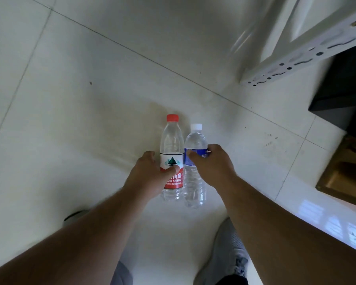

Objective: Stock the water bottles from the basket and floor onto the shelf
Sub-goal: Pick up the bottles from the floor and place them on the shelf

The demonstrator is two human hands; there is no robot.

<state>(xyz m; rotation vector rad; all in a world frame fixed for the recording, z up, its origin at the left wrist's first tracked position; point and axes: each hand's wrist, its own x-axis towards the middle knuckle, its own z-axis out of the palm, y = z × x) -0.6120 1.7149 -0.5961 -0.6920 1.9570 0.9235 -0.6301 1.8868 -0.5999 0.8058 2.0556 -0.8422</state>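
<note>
Shoes, grey, stand nearest on the pale tiled floor. Beyond them the left hand grasps a clear, red-capped bottle by its red-and-white label, while the right hand grasps a clear, white-capped bottle by its blue label. Both stand upright, touching. Farther right rises a white shelf post.

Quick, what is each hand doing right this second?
Left hand: closed around the red-capped bottle, at its label.
Right hand: closed around the white-capped bottle, at its blue label.
</note>
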